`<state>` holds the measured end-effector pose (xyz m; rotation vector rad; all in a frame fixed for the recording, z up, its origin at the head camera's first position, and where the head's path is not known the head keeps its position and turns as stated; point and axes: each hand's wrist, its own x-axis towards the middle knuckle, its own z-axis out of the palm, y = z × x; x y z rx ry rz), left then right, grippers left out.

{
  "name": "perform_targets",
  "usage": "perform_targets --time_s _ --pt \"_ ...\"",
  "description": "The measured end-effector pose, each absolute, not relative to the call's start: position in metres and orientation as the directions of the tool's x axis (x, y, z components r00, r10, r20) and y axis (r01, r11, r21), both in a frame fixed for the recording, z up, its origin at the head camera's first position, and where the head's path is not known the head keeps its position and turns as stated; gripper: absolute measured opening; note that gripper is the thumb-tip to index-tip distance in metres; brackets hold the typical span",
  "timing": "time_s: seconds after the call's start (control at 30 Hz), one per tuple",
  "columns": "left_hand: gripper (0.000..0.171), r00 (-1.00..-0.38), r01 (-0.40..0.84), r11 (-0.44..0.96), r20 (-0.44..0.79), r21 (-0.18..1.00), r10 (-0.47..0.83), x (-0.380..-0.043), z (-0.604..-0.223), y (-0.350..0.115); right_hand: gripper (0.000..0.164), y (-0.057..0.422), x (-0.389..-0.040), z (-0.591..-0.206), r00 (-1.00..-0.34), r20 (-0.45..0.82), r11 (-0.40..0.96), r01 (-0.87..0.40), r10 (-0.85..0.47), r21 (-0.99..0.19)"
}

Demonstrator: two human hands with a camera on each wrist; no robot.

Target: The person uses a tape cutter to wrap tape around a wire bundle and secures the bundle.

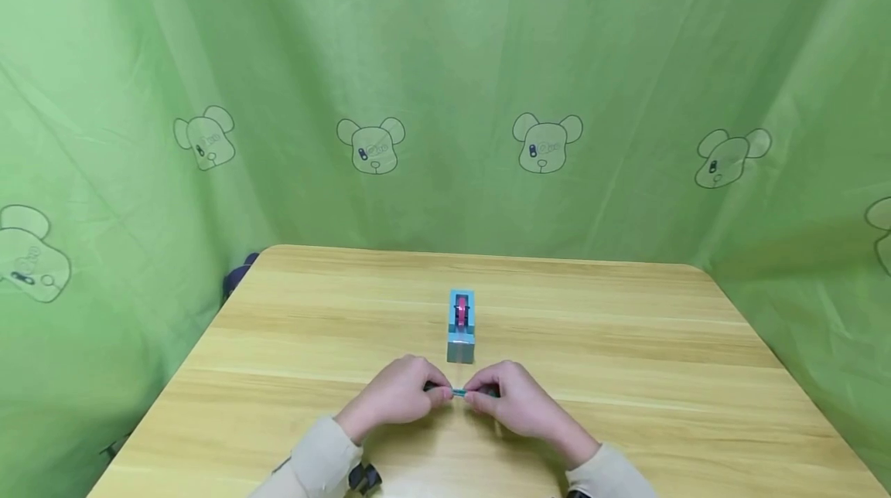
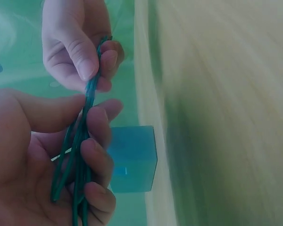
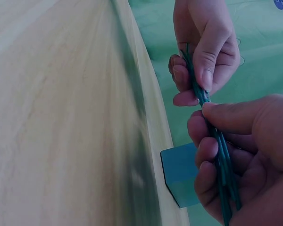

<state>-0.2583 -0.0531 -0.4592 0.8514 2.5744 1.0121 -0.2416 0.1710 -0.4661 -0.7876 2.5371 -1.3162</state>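
The left hand (image 1: pixel 404 397) and right hand (image 1: pixel 518 404) each pinch a bundle of thin green strands (image 1: pixel 459 392), fingertips nearly meeting at its middle, where something clear and shiny wraps it. Fingers cover most of the bundle from the head view; loose looped ends show against the left palm. Just beyond, straight ahead of the hands, a blue tape dispenser (image 1: pixel 461 349) with a pink reel (image 1: pixel 462 312) stands on the wood-grain tabletop (image 1: pixel 626 328). Light sleeves (image 1: pixel 322 451) cover the forearms. A green curtain (image 1: pixel 445 34) printed with bear heads surrounds the far edge and both sides; a dark purple object (image 1: pixel 238 275), partly hidden, shows past the far left corner.
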Motion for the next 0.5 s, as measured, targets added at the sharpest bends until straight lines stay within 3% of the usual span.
perform_targets --time_s 0.23,0.5 --pt "0.037 -0.781 0.447 0.602 -0.04 0.662 0.623 -0.2611 -0.4531 -0.0512 0.007 0.1713 -0.2409 -0.4655 -0.859 0.105 0.494 -0.383 -0.501 -0.781" --pt "0.031 -0.773 0.444 0.628 -0.08 0.639 0.629 -0.261 -0.4519 -0.051 0.006 0.1711 -0.239 -0.4681 -0.866 0.123 0.511 -0.395 -0.485 -0.763"
